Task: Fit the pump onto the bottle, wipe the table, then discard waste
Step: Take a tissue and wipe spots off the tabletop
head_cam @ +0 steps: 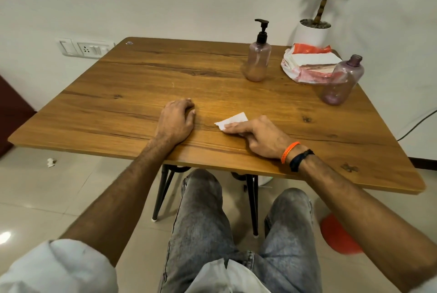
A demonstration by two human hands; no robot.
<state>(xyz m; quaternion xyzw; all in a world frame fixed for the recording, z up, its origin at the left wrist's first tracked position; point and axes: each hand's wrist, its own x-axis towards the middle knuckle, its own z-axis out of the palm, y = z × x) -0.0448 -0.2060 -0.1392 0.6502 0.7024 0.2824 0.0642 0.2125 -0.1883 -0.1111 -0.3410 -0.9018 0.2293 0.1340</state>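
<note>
Near the front edge of the brown wood-grain worktop (142, 75), a small folded white tissue (233, 120) lies flat, pinned under the straight fingers (233, 126) of the right hand (260, 136). Fingers pressing down on it, not curled round it; reads as the wiping step in hand. Orange and black bands sit on that wrist.

Left hand (176, 121) rests on the wood just beside the tissue, apart from it, fingers loosely curled, holding nothing. Likely steadying the body or the worktop.

Far side, right of centre: pinkish translucent plastic bottle with a black pump head (258, 56), upright, pump seated on the neck, so the fitting step looks done. Well apart from the hands and clear of the wiping patch.

Right far corner: open pack of white tissues in a red-and-white plastic wrapper (309, 63), probably the tissue's source. Just in front of it, a second purple-tinted translucent bottle without a cap (341, 81), upright near the edge; a wide sweep to the right could knock it.

Beyond the corner, a white pot with a green plant (313, 32). On the tiled floor, left, a crumpled white scrap (50, 162), perhaps waste yet to be binned. A red rounded object (338, 236) shows low right; cannot tell whether it is a bin.
</note>
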